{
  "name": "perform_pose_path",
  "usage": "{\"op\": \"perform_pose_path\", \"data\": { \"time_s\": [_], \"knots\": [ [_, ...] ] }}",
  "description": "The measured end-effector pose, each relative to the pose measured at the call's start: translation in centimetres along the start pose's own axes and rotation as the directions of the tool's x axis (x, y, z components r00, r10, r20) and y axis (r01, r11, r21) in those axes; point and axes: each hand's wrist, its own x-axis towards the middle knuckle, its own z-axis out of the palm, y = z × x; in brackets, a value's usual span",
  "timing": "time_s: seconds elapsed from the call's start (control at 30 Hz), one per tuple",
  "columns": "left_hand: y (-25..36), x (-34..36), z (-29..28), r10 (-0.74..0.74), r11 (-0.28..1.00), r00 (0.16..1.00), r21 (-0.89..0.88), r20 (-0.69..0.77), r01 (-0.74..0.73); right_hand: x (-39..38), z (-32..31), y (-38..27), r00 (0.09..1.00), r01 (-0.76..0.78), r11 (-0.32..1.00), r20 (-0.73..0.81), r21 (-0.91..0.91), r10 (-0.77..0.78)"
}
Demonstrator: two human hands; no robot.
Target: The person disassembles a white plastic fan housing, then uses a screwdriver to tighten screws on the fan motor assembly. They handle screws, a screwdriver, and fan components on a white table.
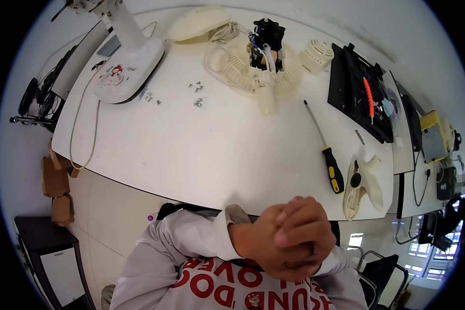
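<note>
In front of my chest, at the table's near edge, my left hand (261,242) and my right hand (307,227) are clasped together with fingers folded over each other. No object shows in them, though the space between the palms is hidden. Nearest to them on the table lie a screwdriver (334,170) with a black and yellow handle and a cream plastic housing half (371,187). Toward the back, an electric fan's motor head (268,44) with exposed wires rests on a round cream fan grille (232,62), its neck (266,98) pointing toward me.
Several loose screws (197,102) lie on the white table (206,150). A white fan base (124,77) stands back left, its cord hanging over the edge. A cream cover (199,23), a vented motor cover (316,56), a black tool case (351,88) and an orange-handled tool (368,95) sit farther back.
</note>
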Motion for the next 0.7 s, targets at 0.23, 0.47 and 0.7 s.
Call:
{"op": "perform_pose_path", "data": {
  "time_s": [0.23,0.47,0.7],
  "knots": [
    [-0.5,2.8,-3.7,-0.131,0.859,0.979,0.475,-0.155,0.19,3.5,-2.8,1.8,0.98,0.034,0.886,-0.16,-0.462,-0.121],
    [-1.0,2.5,-3.9,-0.15,0.83,0.935,0.473,-0.322,0.297,4.2,-0.9,3.4,0.961,-0.161,0.617,-0.264,-0.77,-0.08],
    [-1.2,4.9,-6.2,-0.111,0.935,0.924,0.353,0.365,-0.027,1.9,-0.7,2.9,0.955,0.246,0.582,0.297,-0.775,-0.009]
  ]
}}
